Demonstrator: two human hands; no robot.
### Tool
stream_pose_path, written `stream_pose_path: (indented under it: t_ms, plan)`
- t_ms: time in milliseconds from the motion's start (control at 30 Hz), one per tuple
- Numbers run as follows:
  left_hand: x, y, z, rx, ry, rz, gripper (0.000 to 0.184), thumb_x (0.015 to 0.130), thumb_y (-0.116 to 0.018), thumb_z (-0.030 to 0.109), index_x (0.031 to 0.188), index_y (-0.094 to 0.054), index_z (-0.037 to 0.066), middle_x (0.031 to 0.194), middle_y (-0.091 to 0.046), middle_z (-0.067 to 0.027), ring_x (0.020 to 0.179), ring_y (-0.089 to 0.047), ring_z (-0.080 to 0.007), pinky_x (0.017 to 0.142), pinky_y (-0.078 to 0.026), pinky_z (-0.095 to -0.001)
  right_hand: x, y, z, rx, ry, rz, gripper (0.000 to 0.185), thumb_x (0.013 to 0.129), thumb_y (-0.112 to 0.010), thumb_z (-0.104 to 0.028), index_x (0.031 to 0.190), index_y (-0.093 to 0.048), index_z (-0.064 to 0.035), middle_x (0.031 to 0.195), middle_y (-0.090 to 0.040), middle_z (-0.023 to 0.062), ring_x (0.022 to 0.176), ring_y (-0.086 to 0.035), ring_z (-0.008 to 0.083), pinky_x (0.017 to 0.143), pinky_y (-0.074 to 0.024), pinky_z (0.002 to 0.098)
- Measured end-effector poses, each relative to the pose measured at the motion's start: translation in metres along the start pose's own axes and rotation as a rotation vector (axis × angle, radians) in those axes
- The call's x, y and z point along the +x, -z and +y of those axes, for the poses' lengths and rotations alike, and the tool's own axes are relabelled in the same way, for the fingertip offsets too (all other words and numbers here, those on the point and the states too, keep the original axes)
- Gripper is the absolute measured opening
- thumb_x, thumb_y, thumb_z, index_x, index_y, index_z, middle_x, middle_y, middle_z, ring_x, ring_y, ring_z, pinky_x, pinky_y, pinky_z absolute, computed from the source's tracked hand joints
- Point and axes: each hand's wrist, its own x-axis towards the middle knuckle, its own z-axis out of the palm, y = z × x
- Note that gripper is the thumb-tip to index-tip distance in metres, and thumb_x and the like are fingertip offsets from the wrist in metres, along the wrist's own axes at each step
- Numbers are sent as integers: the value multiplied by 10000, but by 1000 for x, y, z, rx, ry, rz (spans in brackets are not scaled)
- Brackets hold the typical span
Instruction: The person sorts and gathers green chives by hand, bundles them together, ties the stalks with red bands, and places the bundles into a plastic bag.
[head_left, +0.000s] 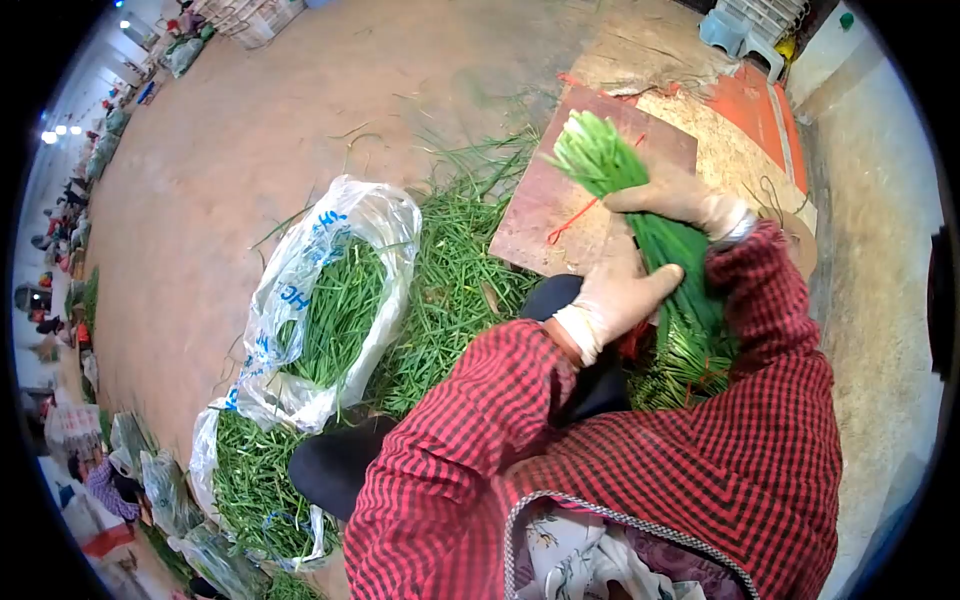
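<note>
A thick bunch of chives [672,238] slants over the low board [545,190], its pale ends pointing up and left. My right hand [680,195], in a pale glove, is wrapped round its upper part. Lower down, my gloved left hand [625,290] closes on the same bunch, thumb lying across the stalks; its other fingers are partly hidden. A red tie [572,222] lies on the board beside the bunch. More green stalks [690,360] lie close to my body, below my hands.
Loose green stalks [450,290] are heaped on the floor left of the board. Two plastic bags [392,215] of greens stand beside them. A wall [880,300] runs along the right, and a grey-blue stool [725,30] stands at the far right. Other people and bags line the far left.
</note>
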Motion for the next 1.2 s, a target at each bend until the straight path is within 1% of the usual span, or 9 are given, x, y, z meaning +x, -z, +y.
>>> stream_pose_path:
  t_ms: [167, 233, 300, 367, 433, 533, 900, 1033, 1200]
  plan:
    - [46, 32, -65, -62, 49, 35, 875, 861, -670, 145, 1483, -83, -43, 1373, -441, -223, 1219, -515, -275, 1020, -425, -363, 65, -2, 38, -219, 59, 71, 700, 796, -680, -363, 1368, -452, -31, 1200, -616, 149, 1079, -587, 270, 949, -442, 352]
    - [61, 47, -85, -18, 141, 77, 810, 825, -652, 298, 1432, -268, -76, 1347, -482, -297, 1235, -505, -375, 1033, -396, -384, 93, -2, 59, -148, 6, 12, 779, 773, -670, -464, 1385, -441, -39, 1306, -542, 211, 1206, -516, 342, 1036, -385, 385]
    - [69, 65, -113, 60, 277, 34, 729, 822, -653, 306, 1403, -372, -31, 1258, -570, -257, 1185, -552, -347, 1000, -422, -381, 135, -13, 130, -708, 153, 305, 843, 765, -682, -501, 1412, -410, -34, 1407, -442, 227, 1310, -407, 363, 1098, -323, 412]
    - [67, 72, -149, 23, 227, 168, 442, 861, -646, 259, 1213, -578, 0, 1029, -675, -175, 938, -651, -280, 845, -501, -363, 137, -26, 142, -771, 75, 346, 921, 751, -686, -542, 1441, -364, -24, 1452, -376, 241, 1359, -332, 378, 1132, -272, 438]
    - [64, 90, -112, 141, 415, 224, 320, 874, -660, 242, 1057, -640, -19, 847, -689, -120, 754, -652, -201, 707, -514, -324, 134, -28, 145, -753, 186, 435, 922, 758, -640, -597, 1429, -374, -23, 1413, -427, 221, 1355, -362, 350, 1137, -256, 436]
    - [76, 96, -122, -207, 280, 496, 185, 879, -678, 171, 900, -658, -12, 713, -630, -27, 640, -548, -67, 598, -464, -240, 128, -30, 139, -680, 197, 428, 922, 741, -669, -584, 1418, -380, -28, 1388, -449, 216, 1325, -394, 354, 1122, -278, 441]
    - [131, 95, -99, 141, 147, 514, 490, 827, -726, 98, 1239, -490, -19, 779, -574, 2, 647, -519, -65, 582, -452, -207, 129, -24, 134, -681, 260, 428, 904, 715, -709, -488, 1421, -366, -39, 1303, -527, 218, 1226, -487, 376, 1063, -341, 457]
    - [134, 102, -108, -163, 210, 448, 429, 881, -667, 94, 1255, -484, -11, 872, -604, -41, 723, -585, -108, 626, -492, -235, 118, -10, 106, -520, 168, 238, 811, 772, -666, -433, 1405, -387, -11, 1220, -572, 244, 1137, -549, 397, 1004, -397, 451]
    - [123, 106, -111, -308, 157, 398, 427, 908, -626, 115, 1288, -484, -18, 1069, -616, -71, 938, -607, -131, 772, -491, -242, 133, -37, 134, -876, 226, 484, 647, 913, -513, -360, 1431, -345, -10, 1352, -488, 216, 1263, -455, 355, 1063, -331, 464]
